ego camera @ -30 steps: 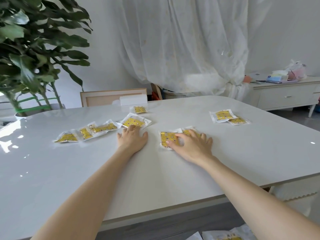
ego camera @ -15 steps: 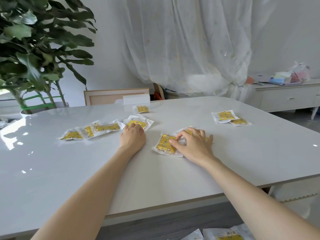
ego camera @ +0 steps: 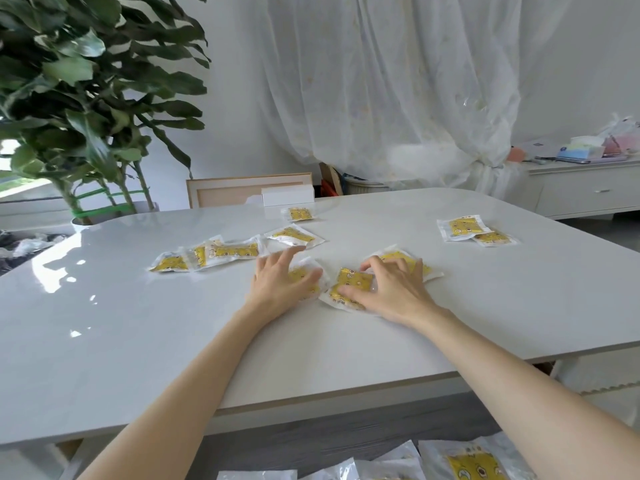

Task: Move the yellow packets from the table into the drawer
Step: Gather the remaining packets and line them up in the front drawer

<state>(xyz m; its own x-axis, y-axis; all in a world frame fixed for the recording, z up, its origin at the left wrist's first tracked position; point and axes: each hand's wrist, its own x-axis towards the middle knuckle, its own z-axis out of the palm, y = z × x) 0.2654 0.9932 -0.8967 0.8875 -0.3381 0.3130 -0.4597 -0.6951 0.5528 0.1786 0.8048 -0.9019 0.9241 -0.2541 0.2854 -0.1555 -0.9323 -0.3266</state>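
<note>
Ten flat yellow packets (ego camera: 292,235), each sealed in clear plastic, lie on the glossy white table (ego camera: 138,341). Three overlap in a row at the left, one lies just beyond the left hand, and one sits near the far edge. One is under the left hand, two are under the right hand, and a touching pair lies well apart at the right. The left hand (ego camera: 280,284) lies flat on the covered packet (ego camera: 300,276), fingers straight and spread, pressing rather than gripping. The right hand (ego camera: 388,292) arches over the near packet (ego camera: 351,287), with thumb and curled fingertips pinching its edges. Its outer fingers rest on the far packet (ego camera: 394,255). Assessed step: gathering at the table top, with nothing lifted yet. The next move calls for drawing the three central packets together into a firm hold, then lowering them to the drawer. Below the table front, at least three stowed packets (ego camera: 474,465) show, cropped by the frame, so their full count cannot be told and the drawer's walls cannot be made out. Beyond the table are one small white box (ego camera: 287,195), one large-leaved potted plant (ego camera: 86,98), one sheer white curtain (ego camera: 381,81) and one white sideboard (ego camera: 588,194).
</note>
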